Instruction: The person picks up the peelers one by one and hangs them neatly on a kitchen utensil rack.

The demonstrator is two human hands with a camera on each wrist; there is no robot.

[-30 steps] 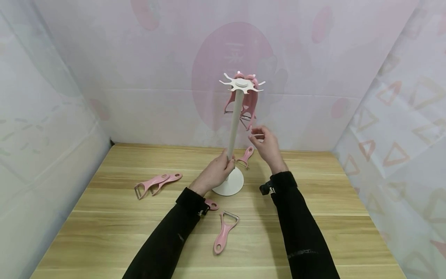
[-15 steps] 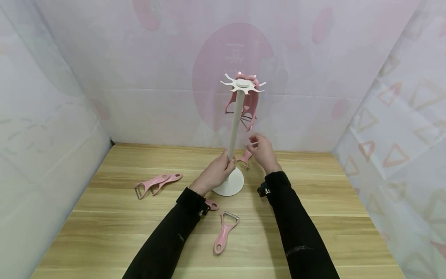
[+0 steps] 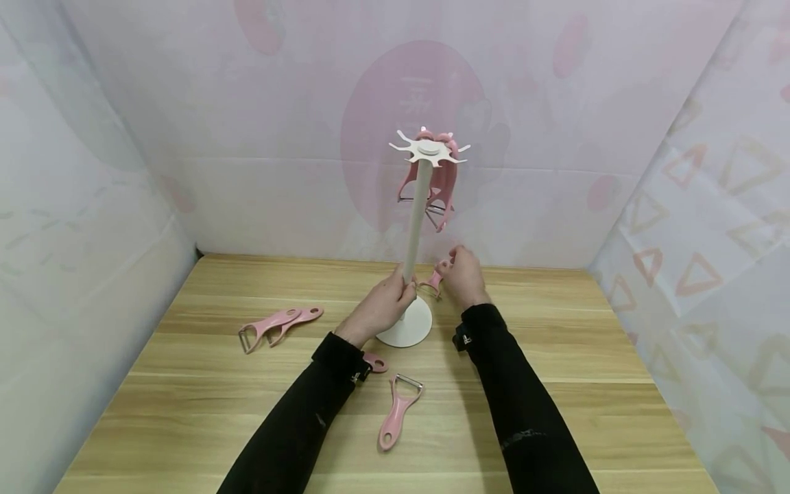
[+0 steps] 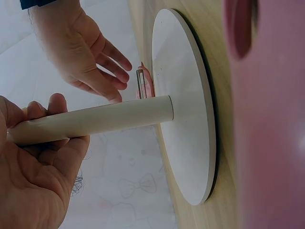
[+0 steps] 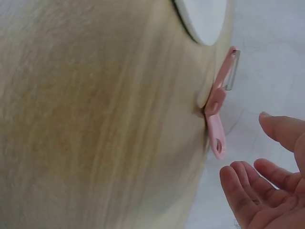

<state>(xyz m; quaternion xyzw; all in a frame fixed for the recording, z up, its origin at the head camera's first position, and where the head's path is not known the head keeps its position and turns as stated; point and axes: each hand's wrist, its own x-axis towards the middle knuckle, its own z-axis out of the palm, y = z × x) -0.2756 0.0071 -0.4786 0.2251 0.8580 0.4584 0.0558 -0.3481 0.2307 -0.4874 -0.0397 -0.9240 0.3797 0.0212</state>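
My left hand (image 3: 385,302) grips the white pole (image 4: 100,119) of an upright stand with a round white base (image 3: 410,326). At the top, a white hook ring (image 3: 426,149) carries several pink Y-shaped peelers (image 3: 441,182) on its far side. My right hand (image 3: 464,276) reaches down over a pink peeler (image 5: 217,131) that lies on the table behind the base. In the right wrist view the thumb and fingers are spread, apart from the peeler's handle. From the head, the hand covers the handle's end and only the peeler's front (image 3: 432,283) shows.
Two pink peelers (image 3: 280,322) lie overlapping at the left on the wooden table (image 3: 543,384). Another peeler (image 3: 398,415) lies near the front. One more peeler (image 3: 375,362) is partly hidden under the left sleeve. Printed cloth walls (image 3: 524,206) enclose the table's back and sides.
My right hand has come down from beneath the hanging peelers to the peeler behind the base. The left hand keeps its grip on the pole, and the stand has not moved.
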